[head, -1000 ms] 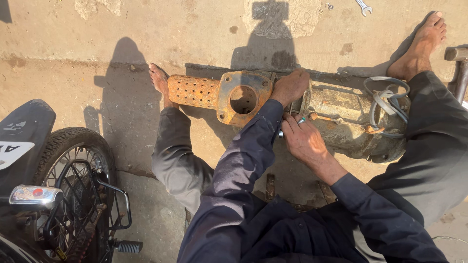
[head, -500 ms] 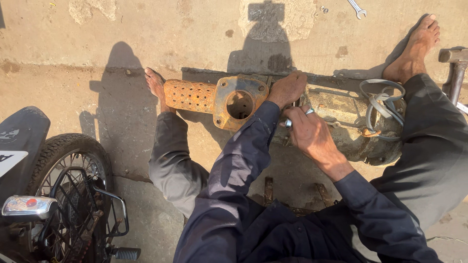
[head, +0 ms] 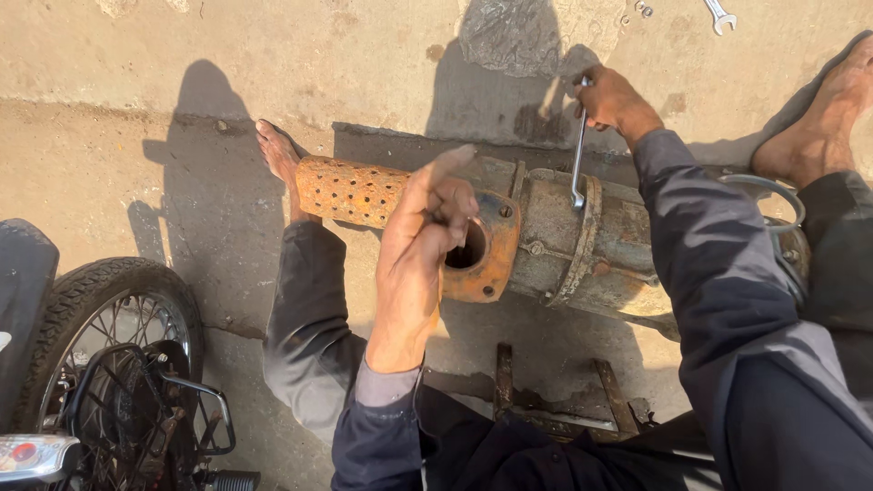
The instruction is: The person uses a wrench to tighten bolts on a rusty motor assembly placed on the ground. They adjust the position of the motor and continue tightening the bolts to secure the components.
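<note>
A rusty pump body (head: 627, 250) lies on its side on the concrete between my bare feet. An orange perforated tube (head: 350, 191) sticks out of its left end, and a rusted flange with a round hole (head: 486, 264) faces me. My right hand (head: 614, 100) reaches over the far side and grips a slim wrench (head: 577, 150), whose lower end rests on the grey collar of the body. My left hand (head: 423, 241) is raised in front of the flange with its fingers loosely curled. Whether it holds something small is unclear.
A motorcycle wheel (head: 105, 318) and footrest bars (head: 173, 409) stand at the lower left. A second spanner (head: 718, 14) and small nuts (head: 641, 9) lie at the top. A rusty metal frame (head: 550, 400) lies under the pump. My left foot (head: 277, 150) touches the tube.
Both hands have left the spot beside the flange. My right hand has gone up and over the body with the wrench, and my left hand has lifted toward me. The view is closer.
</note>
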The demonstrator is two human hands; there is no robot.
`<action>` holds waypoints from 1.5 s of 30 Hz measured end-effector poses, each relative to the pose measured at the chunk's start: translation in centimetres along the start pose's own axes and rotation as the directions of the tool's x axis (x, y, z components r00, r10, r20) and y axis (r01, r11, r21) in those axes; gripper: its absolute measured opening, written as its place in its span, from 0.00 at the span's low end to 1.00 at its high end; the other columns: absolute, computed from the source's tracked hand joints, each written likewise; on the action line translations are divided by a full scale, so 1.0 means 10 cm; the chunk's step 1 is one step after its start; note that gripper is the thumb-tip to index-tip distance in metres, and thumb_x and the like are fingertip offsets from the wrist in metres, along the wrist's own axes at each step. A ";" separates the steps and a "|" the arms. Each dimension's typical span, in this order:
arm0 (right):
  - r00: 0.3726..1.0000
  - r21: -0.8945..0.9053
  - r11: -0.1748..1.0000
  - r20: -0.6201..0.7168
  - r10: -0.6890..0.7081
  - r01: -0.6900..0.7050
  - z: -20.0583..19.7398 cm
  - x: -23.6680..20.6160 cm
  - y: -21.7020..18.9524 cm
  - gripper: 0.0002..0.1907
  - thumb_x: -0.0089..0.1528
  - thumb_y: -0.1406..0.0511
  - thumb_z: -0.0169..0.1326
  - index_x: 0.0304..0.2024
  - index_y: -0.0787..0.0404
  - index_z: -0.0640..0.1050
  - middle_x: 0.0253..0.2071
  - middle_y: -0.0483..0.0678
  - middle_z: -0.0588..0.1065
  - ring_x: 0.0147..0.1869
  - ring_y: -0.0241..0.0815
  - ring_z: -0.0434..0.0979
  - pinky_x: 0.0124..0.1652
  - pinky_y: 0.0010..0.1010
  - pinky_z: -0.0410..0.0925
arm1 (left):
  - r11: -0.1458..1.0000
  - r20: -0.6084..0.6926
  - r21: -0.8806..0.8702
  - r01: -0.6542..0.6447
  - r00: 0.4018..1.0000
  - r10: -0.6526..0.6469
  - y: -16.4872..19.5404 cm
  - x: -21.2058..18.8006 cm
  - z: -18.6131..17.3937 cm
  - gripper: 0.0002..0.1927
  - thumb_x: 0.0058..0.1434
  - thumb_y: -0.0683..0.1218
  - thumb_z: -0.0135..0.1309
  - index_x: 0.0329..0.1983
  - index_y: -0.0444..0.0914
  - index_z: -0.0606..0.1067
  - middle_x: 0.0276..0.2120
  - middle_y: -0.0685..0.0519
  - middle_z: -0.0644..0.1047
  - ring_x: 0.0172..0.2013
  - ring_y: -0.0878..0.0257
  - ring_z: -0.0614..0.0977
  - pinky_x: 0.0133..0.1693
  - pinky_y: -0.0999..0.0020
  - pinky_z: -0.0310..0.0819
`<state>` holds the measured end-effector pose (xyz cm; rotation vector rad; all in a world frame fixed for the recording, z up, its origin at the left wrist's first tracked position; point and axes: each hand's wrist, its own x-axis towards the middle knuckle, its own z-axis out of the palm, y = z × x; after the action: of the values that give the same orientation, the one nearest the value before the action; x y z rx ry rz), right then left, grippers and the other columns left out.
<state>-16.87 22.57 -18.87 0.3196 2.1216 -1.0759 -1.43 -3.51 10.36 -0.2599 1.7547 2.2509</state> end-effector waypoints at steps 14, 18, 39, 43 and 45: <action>0.858 -0.316 0.949 -0.480 -0.182 0.025 0.54 0.13 0.05 0.20 0.69 0.59 0.56 0.44 0.74 0.75 0.34 0.66 0.77 0.38 0.63 0.81 0.35 0.45 0.74 | 0.996 0.019 -0.014 0.083 0.996 -0.083 -0.11 -0.74 -0.01 0.34 0.48 0.32 0.37 0.60 0.32 0.73 0.44 0.54 0.71 0.45 0.64 0.69 0.51 0.71 0.64; 0.742 0.385 0.913 -0.573 0.349 -0.133 0.61 -0.01 -0.33 0.18 0.66 0.59 0.53 0.49 0.69 0.71 0.37 0.58 0.77 0.35 0.53 0.82 0.29 0.41 0.74 | 0.991 0.005 -0.009 0.130 0.991 -0.130 0.13 -1.17 0.01 0.34 0.45 0.33 0.38 0.58 0.33 0.73 0.44 0.53 0.73 0.45 0.64 0.70 0.48 0.71 0.64; 0.712 0.340 0.693 -0.605 -0.357 0.636 0.08 -3.79 -0.38 0.14 0.78 0.63 0.44 0.47 0.70 0.72 0.44 0.57 0.77 0.50 0.46 0.82 0.49 0.37 0.77 | 0.977 0.178 0.168 0.130 0.971 -0.160 -0.54 -0.73 0.47 0.29 0.66 0.46 0.39 0.71 0.39 0.62 0.64 0.43 0.69 0.64 0.54 0.70 0.61 0.61 0.66; 0.539 0.069 0.645 -0.619 -0.571 0.761 0.72 -3.89 -0.07 0.05 0.74 0.71 0.46 0.45 0.67 0.72 0.51 0.57 0.77 0.69 0.57 0.73 0.69 0.44 0.69 | 0.922 0.089 0.308 0.234 0.958 -0.273 -1.15 -0.25 0.75 0.36 0.72 0.59 0.38 0.73 0.31 0.55 0.69 0.36 0.60 0.69 0.49 0.62 0.64 0.56 0.59; 0.518 -0.004 0.657 -0.611 -0.599 0.754 1.09 -3.81 0.04 0.04 0.67 0.76 0.47 0.43 0.66 0.71 0.61 0.59 0.75 0.77 0.59 0.64 0.68 0.43 0.68 | 0.867 0.023 0.285 0.408 0.902 -0.431 -1.43 0.07 0.81 0.39 0.73 0.63 0.35 0.69 0.24 0.60 0.68 0.32 0.63 0.68 0.47 0.65 0.64 0.54 0.58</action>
<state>15.62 18.03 3.36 -0.1553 2.7417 -1.9431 2.75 7.66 -0.99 -0.4326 1.7373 1.6687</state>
